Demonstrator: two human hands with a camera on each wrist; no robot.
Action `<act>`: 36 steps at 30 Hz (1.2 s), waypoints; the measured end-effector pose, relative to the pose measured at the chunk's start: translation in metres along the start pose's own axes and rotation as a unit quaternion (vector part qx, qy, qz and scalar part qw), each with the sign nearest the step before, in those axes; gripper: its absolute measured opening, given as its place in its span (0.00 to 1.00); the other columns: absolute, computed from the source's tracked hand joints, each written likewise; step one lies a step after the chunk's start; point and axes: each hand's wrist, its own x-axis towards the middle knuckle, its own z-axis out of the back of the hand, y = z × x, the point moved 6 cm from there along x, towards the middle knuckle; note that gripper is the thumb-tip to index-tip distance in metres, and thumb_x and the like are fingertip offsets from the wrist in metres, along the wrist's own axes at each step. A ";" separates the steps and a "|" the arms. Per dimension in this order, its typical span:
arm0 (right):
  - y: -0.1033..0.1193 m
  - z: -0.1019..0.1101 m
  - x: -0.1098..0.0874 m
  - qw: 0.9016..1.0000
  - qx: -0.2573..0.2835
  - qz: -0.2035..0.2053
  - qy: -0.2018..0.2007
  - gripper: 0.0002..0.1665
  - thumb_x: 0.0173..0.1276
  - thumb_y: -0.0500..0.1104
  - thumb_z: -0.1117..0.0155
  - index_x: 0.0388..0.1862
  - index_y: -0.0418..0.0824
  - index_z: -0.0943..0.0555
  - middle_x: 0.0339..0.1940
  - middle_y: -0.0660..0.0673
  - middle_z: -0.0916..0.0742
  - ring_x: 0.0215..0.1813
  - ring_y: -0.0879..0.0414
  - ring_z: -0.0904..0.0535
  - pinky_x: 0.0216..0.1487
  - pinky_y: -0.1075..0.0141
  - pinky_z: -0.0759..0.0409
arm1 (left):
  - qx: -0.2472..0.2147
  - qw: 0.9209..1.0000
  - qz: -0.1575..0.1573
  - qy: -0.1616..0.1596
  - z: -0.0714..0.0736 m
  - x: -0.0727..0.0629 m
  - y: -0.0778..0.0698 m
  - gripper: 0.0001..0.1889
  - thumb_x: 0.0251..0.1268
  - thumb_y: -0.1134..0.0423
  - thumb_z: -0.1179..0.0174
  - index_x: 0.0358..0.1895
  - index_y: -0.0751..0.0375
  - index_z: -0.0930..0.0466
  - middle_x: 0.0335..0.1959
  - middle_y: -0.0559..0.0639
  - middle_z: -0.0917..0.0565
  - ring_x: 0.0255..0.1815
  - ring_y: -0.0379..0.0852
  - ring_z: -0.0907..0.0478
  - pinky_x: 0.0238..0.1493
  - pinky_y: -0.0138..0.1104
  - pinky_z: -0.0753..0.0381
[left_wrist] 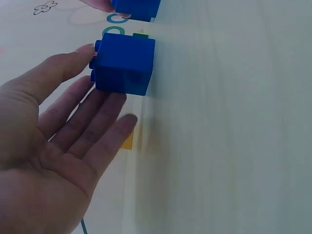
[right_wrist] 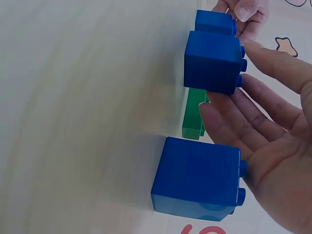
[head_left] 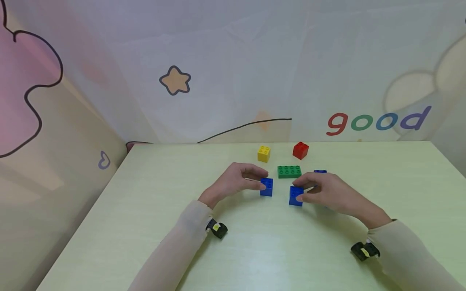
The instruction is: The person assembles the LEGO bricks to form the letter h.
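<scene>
My left hand (head_left: 238,178) holds a blue toy building brick (head_left: 267,187) between thumb and fingers, at its left side. In the left wrist view, the thumb tip is at the studs of this blue brick (left_wrist: 124,63) and the fingers reach behind it. My right hand (head_left: 333,192) pinches another blue brick (head_left: 295,197) a little to the right, a short gap apart. The right wrist view shows the thumb by that brick's (right_wrist: 213,61) studs. A third blue brick (right_wrist: 197,178) stands under the right palm, mostly hidden in the head view.
A flat green brick (head_left: 289,171) lies behind the two held bricks. Farther back on the pale table (head_left: 240,258) stand a yellow brick (head_left: 263,154) and a red brick (head_left: 300,150). A printed cloth backdrop (head_left: 233,72) rises at the table's far edge.
</scene>
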 end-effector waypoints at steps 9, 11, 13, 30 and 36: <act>-0.002 0.000 0.001 1.000 -0.009 -0.003 0.002 0.21 0.72 0.42 0.24 0.60 0.39 0.15 0.55 0.41 0.11 0.57 0.43 0.14 0.56 0.51 0.13 | -0.001 1.000 0.016 0.002 -0.002 0.001 0.004 0.19 0.69 0.62 0.26 0.61 0.56 0.12 0.55 0.45 0.11 0.56 0.43 0.15 0.62 0.38 0.18; -0.002 0.001 0.001 1.000 -0.012 0.001 0.000 0.20 0.72 0.42 0.24 0.60 0.38 0.15 0.54 0.42 0.11 0.56 0.43 0.14 0.55 0.51 0.13 | 0.000 1.000 0.016 0.001 -0.002 0.001 0.005 0.18 0.70 0.63 0.26 0.61 0.56 0.12 0.55 0.45 0.11 0.55 0.43 0.15 0.62 0.38 0.18; -0.002 0.002 0.001 1.000 -0.015 0.003 -0.002 0.19 0.72 0.42 0.25 0.59 0.38 0.15 0.53 0.42 0.11 0.56 0.43 0.14 0.55 0.51 0.13 | 0.003 1.000 0.013 0.001 -0.002 0.002 0.005 0.18 0.70 0.63 0.26 0.61 0.56 0.11 0.55 0.45 0.11 0.55 0.43 0.15 0.61 0.38 0.18; 0.010 0.009 0.004 0.998 -0.007 0.026 -0.057 0.20 0.76 0.44 0.28 0.63 0.38 0.16 0.55 0.41 0.11 0.58 0.42 0.14 0.62 0.43 0.17 | 0.002 1.000 0.009 -0.013 -0.003 0.002 0.005 0.19 0.68 0.64 0.25 0.61 0.59 0.13 0.53 0.46 0.11 0.53 0.43 0.14 0.59 0.36 0.17; 0.020 0.013 0.007 0.995 -0.004 0.044 -0.086 0.21 0.76 0.42 0.28 0.64 0.37 0.16 0.56 0.40 0.11 0.57 0.42 0.13 0.61 0.43 0.16 | -0.010 1.000 0.020 -0.019 -0.005 0.001 0.006 0.18 0.67 0.65 0.25 0.58 0.58 0.13 0.51 0.46 0.11 0.51 0.43 0.14 0.57 0.36 0.16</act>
